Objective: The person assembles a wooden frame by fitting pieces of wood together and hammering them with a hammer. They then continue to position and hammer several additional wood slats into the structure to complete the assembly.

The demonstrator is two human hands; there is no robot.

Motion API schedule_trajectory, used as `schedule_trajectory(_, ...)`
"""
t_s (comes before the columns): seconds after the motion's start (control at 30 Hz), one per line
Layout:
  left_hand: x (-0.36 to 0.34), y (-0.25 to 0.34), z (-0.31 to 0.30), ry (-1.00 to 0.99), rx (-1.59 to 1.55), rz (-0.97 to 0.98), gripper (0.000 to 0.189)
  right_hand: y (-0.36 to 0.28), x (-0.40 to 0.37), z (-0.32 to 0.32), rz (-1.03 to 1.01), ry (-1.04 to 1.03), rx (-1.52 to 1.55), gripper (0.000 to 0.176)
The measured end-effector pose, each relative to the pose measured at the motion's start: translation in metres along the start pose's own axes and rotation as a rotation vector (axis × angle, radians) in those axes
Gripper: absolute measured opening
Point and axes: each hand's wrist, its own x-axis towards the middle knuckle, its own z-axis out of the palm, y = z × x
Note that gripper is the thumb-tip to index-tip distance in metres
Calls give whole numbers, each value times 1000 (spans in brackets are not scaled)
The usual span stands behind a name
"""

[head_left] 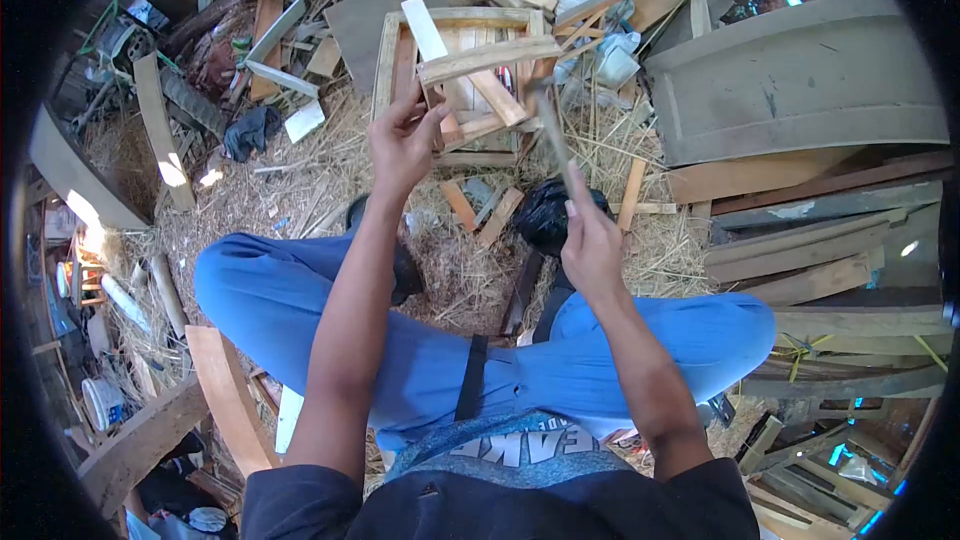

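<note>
My left hand (405, 140) is closed around the left part of a small wooden frame piece (490, 59), raised above a larger wooden frame (385, 65) that lies on the ground. In my right hand (592, 245) is a long-handled tool (556, 140), tilted up and to the left. Its upper end is blurred and close to the right end of the wooden piece. A pale slat (425, 30) and an orange-brown slat (497, 97) show behind the held piece.
Straw and shavings (460, 280) cover the ground. Below my hands lie short wood offcuts (499, 217) and a black plastic bag (552, 220). A large curved panel (800, 80) and stacked boards (810, 240) stand at the right. More planks (160, 130) lie at the left.
</note>
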Motion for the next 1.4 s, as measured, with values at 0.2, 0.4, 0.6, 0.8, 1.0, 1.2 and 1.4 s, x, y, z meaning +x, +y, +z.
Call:
schedule_trajectory(0.2, 0, -2, 0, -16, -7, 31, 46, 15, -1, 17, 93, -41, -75, 70)
schedule_trajectory(0.4, -1, 5, -2, -22, 41, 4, 46, 3, -5, 15, -321, 205, -3, 68)
schedule_trajectory(0.6, -3, 5, 1, -15, 35, 9, 50, 19, 2, 20, -15, 23, -117, 67)
schedule_trajectory(0.8, -4, 8, 2, -44, 20, 10, 50, 6, 3, 30, -96, -92, -268, 66)
schedule_trajectory(1.0, -2, -2, 1, -50, 16, 8, 44, 6, 18, 35, -101, -114, -279, 70)
schedule_trajectory(1.2, -5, 5, 0, -34, -23, -1, 32, 3, 25, 38, -2, -158, -356, 80)
schedule_trajectory(1.4, -4, 10, 3, -60, 33, -6, 25, 9, 29, 42, -10, -117, -335, 77)
